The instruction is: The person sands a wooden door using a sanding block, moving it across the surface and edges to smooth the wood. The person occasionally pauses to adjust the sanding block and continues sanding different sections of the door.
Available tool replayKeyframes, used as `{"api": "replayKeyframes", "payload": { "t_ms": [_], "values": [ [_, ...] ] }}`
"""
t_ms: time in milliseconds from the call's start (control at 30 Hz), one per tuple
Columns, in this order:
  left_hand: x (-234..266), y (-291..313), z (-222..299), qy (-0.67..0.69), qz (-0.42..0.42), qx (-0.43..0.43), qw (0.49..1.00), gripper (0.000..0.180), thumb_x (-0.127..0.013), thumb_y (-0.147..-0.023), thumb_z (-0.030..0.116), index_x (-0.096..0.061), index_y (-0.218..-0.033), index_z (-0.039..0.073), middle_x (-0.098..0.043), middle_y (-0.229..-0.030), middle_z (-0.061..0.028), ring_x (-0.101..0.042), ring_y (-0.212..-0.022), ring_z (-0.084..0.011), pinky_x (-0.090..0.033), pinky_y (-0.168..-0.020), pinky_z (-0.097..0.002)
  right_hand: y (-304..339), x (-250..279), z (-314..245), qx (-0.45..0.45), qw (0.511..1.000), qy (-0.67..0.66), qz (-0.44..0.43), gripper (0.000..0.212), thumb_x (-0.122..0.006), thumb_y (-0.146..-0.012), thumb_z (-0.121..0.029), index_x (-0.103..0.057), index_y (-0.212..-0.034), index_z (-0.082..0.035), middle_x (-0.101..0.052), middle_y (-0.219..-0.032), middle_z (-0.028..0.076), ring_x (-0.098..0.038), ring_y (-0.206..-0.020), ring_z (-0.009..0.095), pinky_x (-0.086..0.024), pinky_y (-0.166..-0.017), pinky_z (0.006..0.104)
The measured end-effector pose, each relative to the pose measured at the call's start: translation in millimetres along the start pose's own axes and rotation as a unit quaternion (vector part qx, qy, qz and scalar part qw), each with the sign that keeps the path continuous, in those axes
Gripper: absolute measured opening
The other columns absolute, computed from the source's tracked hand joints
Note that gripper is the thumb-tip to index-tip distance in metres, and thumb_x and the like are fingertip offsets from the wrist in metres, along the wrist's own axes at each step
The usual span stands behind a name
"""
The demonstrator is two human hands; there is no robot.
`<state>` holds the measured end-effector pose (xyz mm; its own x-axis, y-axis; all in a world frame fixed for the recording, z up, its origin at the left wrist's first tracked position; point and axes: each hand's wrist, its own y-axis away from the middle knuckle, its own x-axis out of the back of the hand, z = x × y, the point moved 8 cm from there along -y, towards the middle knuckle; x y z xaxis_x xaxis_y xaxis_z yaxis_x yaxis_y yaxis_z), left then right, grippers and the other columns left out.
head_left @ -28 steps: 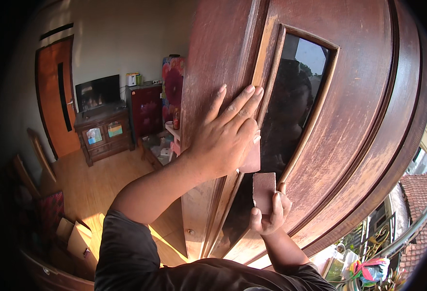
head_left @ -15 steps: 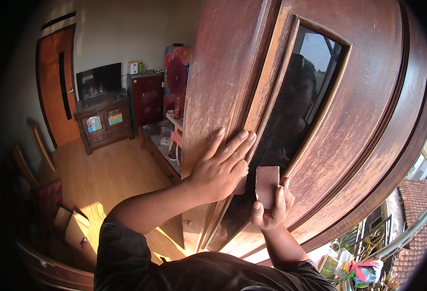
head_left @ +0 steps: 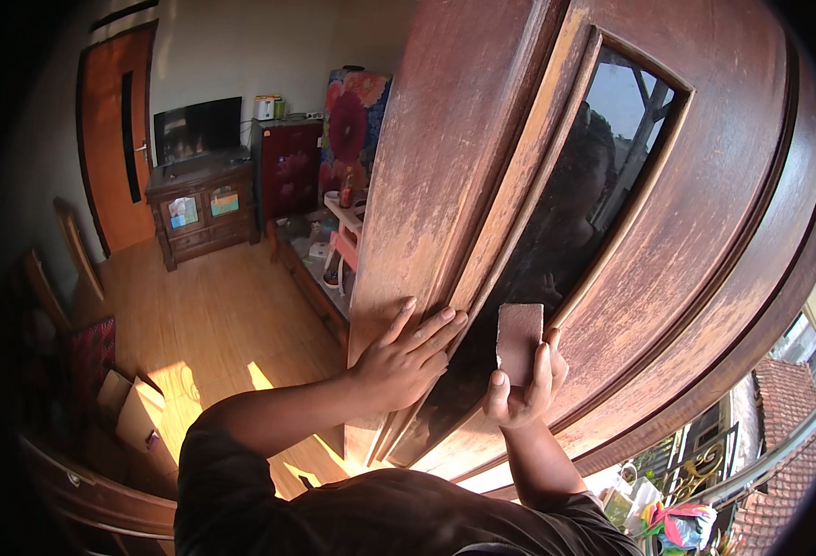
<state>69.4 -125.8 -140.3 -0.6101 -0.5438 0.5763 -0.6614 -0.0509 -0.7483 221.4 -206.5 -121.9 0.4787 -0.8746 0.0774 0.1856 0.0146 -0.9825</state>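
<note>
A brown wooden door (head_left: 704,204) with a narrow glass pane (head_left: 556,218) stands tilted across the view, its finish scuffed and worn to paler wood in places. My left hand (head_left: 402,363) rests on the door's frame left of the pane, fingers stretched out and apart. Whatever lies beneath that palm is hidden. In front of the pane's lower part, my right hand (head_left: 528,394) grips a small rectangular piece of reddish-brown sandpaper (head_left: 521,338) by its lower end. The thumb is on its left side, the fingers on its right.
Inside, to the left, a dark cabinet (head_left: 206,222) bears a television (head_left: 198,130), beside a dark red refrigerator (head_left: 287,171). An orange door (head_left: 116,139) is at the far left. A cardboard box (head_left: 139,412) sits on the wooden floor. Outside at right are colourful plastic bags (head_left: 681,526).
My left hand has slid down and slightly left along the door frame. My right hand, still holding the sandpaper, has shifted a little up and right. The whole view has turned slightly.
</note>
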Motion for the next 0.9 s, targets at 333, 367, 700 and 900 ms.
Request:
{"api": "replayKeyframes", "payload": {
  "t_ms": [333, 367, 700, 900],
  "values": [
    [54, -38, -64, 0.210, 0.177, 0.058, 0.960, 0.019, -0.081, -0.085, 0.014, -0.070, -0.100, 0.009, -0.073, -0.087, -0.0018, -0.068, -0.081, -0.0212, -0.048, -0.097, -0.0452, 3, 0, 4, -0.002, 1.000, -0.011, -0.003, 0.069, -0.066, -0.094, -0.026, -0.044, -0.149, 0.010, -0.044, -0.152, 0.037, -0.053, -0.129, 0.038, -0.041, -0.108, 0.0430],
    [65, -47, -67, 0.187, 0.217, 0.036, 0.957, 0.020, -0.082, -0.085, 0.014, -0.071, -0.100, 0.009, -0.072, -0.087, -0.0019, -0.067, -0.081, -0.0213, -0.048, -0.097, -0.0451, 3, 0, 4, 0.001, 1.000, -0.012, -0.003, 0.069, -0.066, -0.094, -0.026, -0.044, -0.149, 0.010, -0.044, -0.152, 0.037, -0.053, -0.129, 0.038, -0.041, -0.108, 0.0429],
    [94, -114, -87, 0.046, 0.336, 0.022, 0.940, 0.019, -0.079, -0.085, 0.021, -0.075, -0.103, 0.016, -0.065, -0.082, 0.0034, -0.061, -0.088, -0.0196, -0.043, -0.094, -0.0424, 3, 1, 3, 0.011, 1.000, -0.012, -0.010, 0.069, -0.067, -0.093, -0.026, -0.045, -0.148, 0.010, -0.047, -0.147, 0.038, -0.055, -0.129, 0.041, -0.043, -0.107, 0.0435],
    [90, -105, -81, 0.048, 0.424, 0.061, 0.902, 0.035, -0.085, -0.080, 0.015, -0.071, -0.112, 0.015, -0.062, -0.121, -0.0037, -0.058, -0.109, -0.0276, -0.046, -0.098, -0.0465, 1, 0, 2, 0.020, 0.999, -0.046, -0.001, 0.067, -0.066, -0.094, -0.025, -0.045, -0.147, 0.011, -0.049, -0.143, 0.036, -0.054, -0.129, 0.044, -0.043, -0.110, 0.0464]
  ]
}}
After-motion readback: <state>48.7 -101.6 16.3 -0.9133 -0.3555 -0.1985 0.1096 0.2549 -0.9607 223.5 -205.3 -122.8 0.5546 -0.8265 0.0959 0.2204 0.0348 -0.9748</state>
